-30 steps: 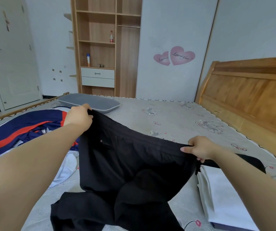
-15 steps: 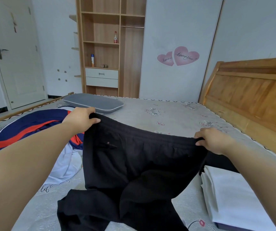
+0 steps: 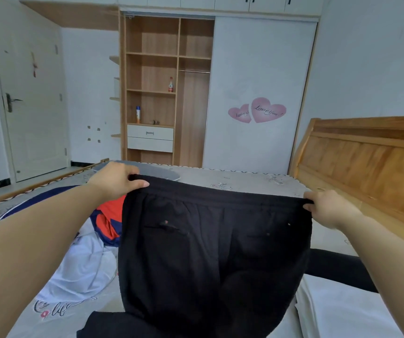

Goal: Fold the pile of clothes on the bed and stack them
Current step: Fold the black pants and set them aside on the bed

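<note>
**Black trousers held up by the waistband over the bed**

The left hand [image 3: 116,179] and the right hand [image 3: 327,211] each pinch one end of the waistband of a pair of black trousers [image 3: 210,252], stretching it taut; the garment hangs down in front of the person, its lower part touching the bed [image 3: 244,181]. Toward the left edge of the bed lies a navy, red and white garment [image 3: 108,220] beside a pale one [image 3: 83,267]. At the near right corner rests a folded white cloth [image 3: 342,311], with a dark garment [image 3: 337,267] just behind it. A grey pad [image 3: 162,172] lies at the far edge. A wooden headboard [image 3: 366,164] stands at the right.
</note>
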